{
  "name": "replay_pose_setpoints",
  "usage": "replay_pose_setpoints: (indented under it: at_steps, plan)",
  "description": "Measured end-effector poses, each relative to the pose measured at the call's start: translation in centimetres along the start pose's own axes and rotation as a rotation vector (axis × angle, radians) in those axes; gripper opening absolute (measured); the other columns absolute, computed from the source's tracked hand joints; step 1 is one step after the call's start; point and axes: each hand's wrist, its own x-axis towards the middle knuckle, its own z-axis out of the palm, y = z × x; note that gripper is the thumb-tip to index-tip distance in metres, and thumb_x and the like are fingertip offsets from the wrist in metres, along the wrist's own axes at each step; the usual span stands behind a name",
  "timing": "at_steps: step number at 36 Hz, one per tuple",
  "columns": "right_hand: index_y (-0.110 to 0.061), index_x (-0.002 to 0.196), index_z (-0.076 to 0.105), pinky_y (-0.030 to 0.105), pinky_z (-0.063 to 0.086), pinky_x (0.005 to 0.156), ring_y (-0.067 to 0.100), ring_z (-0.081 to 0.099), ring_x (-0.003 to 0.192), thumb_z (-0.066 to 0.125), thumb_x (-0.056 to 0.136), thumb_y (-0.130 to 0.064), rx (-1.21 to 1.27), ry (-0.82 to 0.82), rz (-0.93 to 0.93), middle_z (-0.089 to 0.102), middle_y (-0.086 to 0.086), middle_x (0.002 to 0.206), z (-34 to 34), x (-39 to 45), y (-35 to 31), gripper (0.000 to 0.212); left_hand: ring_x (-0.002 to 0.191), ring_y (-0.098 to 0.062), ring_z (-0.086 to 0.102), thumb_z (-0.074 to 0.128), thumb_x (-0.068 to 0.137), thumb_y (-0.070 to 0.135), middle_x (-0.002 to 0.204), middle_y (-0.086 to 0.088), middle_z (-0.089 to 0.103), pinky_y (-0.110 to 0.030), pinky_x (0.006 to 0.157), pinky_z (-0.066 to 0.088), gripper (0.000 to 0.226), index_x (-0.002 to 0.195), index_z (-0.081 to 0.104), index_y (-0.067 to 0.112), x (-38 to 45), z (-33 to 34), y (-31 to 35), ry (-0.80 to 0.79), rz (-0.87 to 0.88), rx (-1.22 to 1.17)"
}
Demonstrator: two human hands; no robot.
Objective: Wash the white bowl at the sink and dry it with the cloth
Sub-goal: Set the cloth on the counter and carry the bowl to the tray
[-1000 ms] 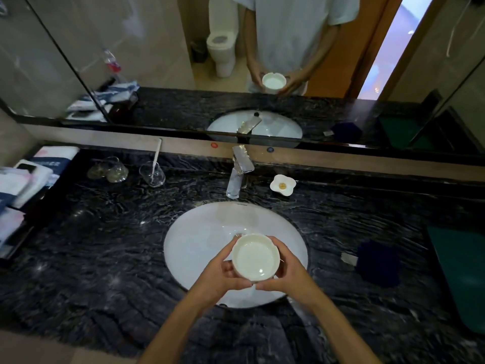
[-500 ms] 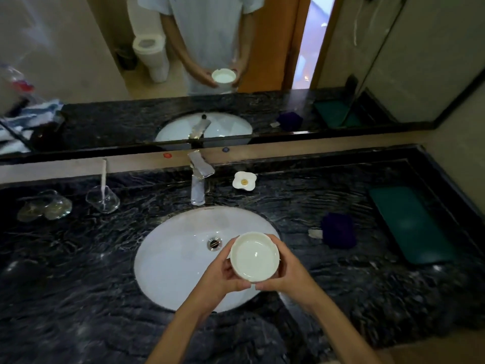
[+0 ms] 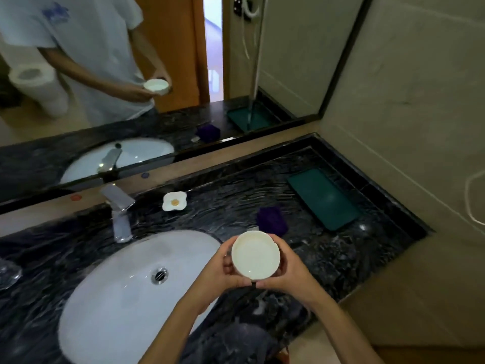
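The white bowl [image 3: 256, 254] is upright, held above the dark marble counter just right of the white sink basin [image 3: 115, 292]. My left hand [image 3: 223, 271] grips its left side and my right hand [image 3: 287, 271] grips its right side, fingers curled under it. A folded dark purple cloth [image 3: 271, 220] lies on the counter just behind the bowl. The chrome tap [image 3: 119, 214] stands at the back of the basin; no water is visibly running.
A small flower-shaped white dish [image 3: 174, 201] sits behind the basin. A dark green tray [image 3: 322, 198] lies at the counter's right end by the wall. A glass item [image 3: 8, 274] sits at the far left. The mirror [image 3: 131, 74] runs along the back.
The view has swung to the right, and the bowl with both hands has moved from over the basin to above the counter at its right edge, close to the purple cloth.
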Motion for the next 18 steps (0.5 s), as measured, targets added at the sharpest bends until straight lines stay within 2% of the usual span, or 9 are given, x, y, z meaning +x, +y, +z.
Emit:
replay_pose_setpoints:
  at_steps: [5,7,9,11,14,18]
  plan:
    - [-0.048,0.134,0.048,0.028,0.053,0.101,-0.002,0.055,0.123,0.103,0.048,-0.022,0.012,0.054,0.049,0.058,-0.027,0.131,-4.9,-1.1,1.6,0.106,0.107,-0.003,0.069,0.09,0.065,-0.005,0.115,0.013,0.072,-0.022,0.08,0.058,0.095,0.135,0.046,0.041,3.1,4.3,0.6,-0.067,-0.014,0.076]
    - [-0.051,0.132,0.047,0.029,0.052,0.103,-0.005,0.055,0.122,0.103,0.045,-0.028,0.003,0.062,0.055,0.057,-0.028,0.13,-7.2,-1.4,2.3,0.106,0.106,-0.004,0.069,0.089,0.065,-0.008,0.116,0.011,0.071,-0.024,0.081,0.059,0.095,0.134,0.046,0.041,4.4,6.3,0.6,-0.076,-0.013,0.097]
    - [-0.049,0.133,0.046,0.032,0.052,0.104,-0.002,0.055,0.123,0.104,0.043,-0.03,0.006,0.073,0.062,0.056,-0.021,0.134,-9.7,-1.7,2.9,0.108,0.105,-0.005,0.07,0.089,0.064,-0.01,0.12,0.007,0.069,-0.025,0.08,0.059,0.095,0.134,0.047,0.039,5.7,8.5,0.5,-0.078,-0.005,0.103]
    - [-0.049,0.132,0.046,0.026,0.053,0.099,-0.004,0.055,0.121,0.104,0.043,-0.031,0.006,0.064,0.058,0.053,-0.017,0.138,-12.4,-1.9,3.5,0.108,0.105,-0.007,0.07,0.09,0.062,-0.01,0.12,0.005,0.069,-0.026,0.079,0.06,0.095,0.133,0.048,0.037,7.1,10.9,0.4,-0.073,0.005,0.107]
    - [-0.056,0.128,0.045,0.019,0.053,0.092,-0.009,0.055,0.118,0.103,0.044,-0.033,-0.018,0.044,0.054,0.053,-0.023,0.136,-16.6,-2.1,4.5,0.105,0.107,-0.011,0.07,0.093,0.058,-0.004,0.125,0.0,0.067,-0.03,0.081,0.06,0.096,0.134,0.05,0.038,9.3,14.4,0.2,-0.055,0.01,0.111]
    - [-0.051,0.133,0.04,0.023,0.052,0.099,-0.004,0.053,0.123,0.103,0.044,-0.034,-0.034,0.034,0.073,0.049,-0.019,0.14,-21.7,-2.2,6.1,0.111,0.109,-0.014,0.069,0.095,0.054,-0.003,0.129,-0.003,0.064,-0.029,0.079,0.06,0.097,0.131,0.052,0.04,11.8,19.0,-0.1,-0.04,0.008,0.112]
